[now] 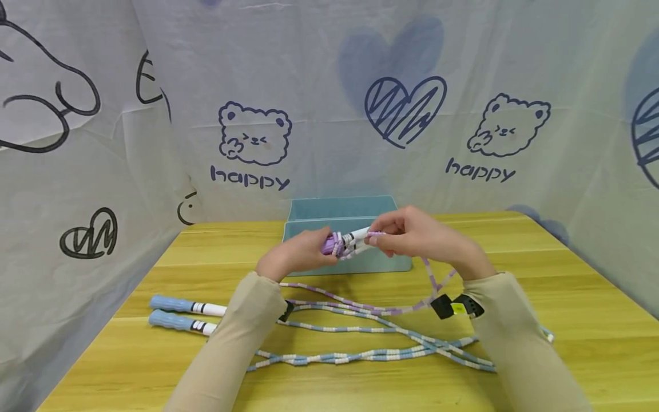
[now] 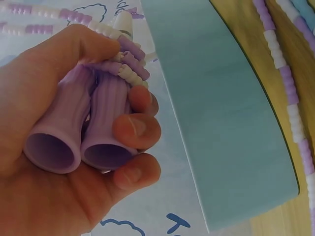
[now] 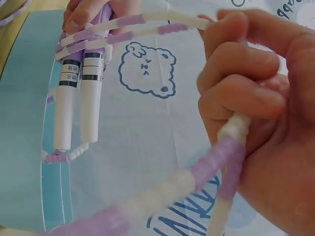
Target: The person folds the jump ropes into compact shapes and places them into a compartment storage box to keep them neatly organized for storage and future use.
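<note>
My left hand [image 1: 301, 252] holds the two purple-and-white handles of a beaded jump rope side by side. In the left wrist view the purple grips [image 2: 110, 103] lie in the palm, fingers curled round them, flared open ends toward the camera. Purple and white beads [image 2: 130, 64] cross over the handles near the thumb. My right hand [image 1: 412, 232] grips the doubled beaded cord [image 3: 130, 19] of this rope, stretched between both hands. From below its curled fingers, more cord [image 3: 229, 157] hangs toward the table. White handle shafts [image 3: 90, 108] point away from the left hand.
Behind the hands stands a light-blue open box [image 1: 378, 263]. A second jump rope with blue handles [image 1: 172, 321] lies at the left of the wooden table [image 1: 360, 392], its blue-and-white cord [image 1: 340, 357] spread across the front. Printed cloth [image 1: 329, 143] hangs behind the table.
</note>
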`<state>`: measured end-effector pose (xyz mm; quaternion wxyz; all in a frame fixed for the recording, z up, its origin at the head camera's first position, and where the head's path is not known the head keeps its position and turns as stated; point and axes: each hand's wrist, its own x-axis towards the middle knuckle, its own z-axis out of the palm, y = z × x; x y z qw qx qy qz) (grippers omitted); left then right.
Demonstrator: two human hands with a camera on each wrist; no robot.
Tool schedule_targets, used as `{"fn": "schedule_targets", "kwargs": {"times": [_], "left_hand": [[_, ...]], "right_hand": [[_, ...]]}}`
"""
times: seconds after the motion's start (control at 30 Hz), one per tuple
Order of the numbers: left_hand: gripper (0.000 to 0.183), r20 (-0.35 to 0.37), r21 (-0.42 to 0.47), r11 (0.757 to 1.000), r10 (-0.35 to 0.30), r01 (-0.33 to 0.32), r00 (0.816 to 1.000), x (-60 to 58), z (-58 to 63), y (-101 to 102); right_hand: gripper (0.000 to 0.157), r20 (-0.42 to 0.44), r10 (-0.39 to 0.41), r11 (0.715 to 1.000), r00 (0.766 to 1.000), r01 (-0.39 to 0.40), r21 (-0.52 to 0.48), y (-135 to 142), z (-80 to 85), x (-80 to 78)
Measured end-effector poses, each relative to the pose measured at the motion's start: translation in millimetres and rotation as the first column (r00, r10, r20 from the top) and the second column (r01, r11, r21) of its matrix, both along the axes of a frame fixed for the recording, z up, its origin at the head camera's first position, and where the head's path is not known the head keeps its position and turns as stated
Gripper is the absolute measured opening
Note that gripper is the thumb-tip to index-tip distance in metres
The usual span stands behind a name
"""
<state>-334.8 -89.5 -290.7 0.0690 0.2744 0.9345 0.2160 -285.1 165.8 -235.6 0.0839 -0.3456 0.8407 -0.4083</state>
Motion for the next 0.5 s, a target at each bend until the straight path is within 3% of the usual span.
{"fn": "schedule_targets", "kwargs": {"times": [0.2,0.5], "left_hand": [[0.022,-0.046,-0.008,0.999,-0.049,0.049,0.998,2.4,2.4,1.5],[0.031,-0.022,-0.004,0.993,-0.118,0.118,0.993,12.7,12.6,6.7]], "right_hand": [[0.025,-0.092,0.011,0.997,0.996,-0.018,-0.069,1.3,0.2,-2.4],[0.021,-0.249,-0.102,0.973,0.963,0.045,-0.225,5.9,-3.8,-8.8]]}}
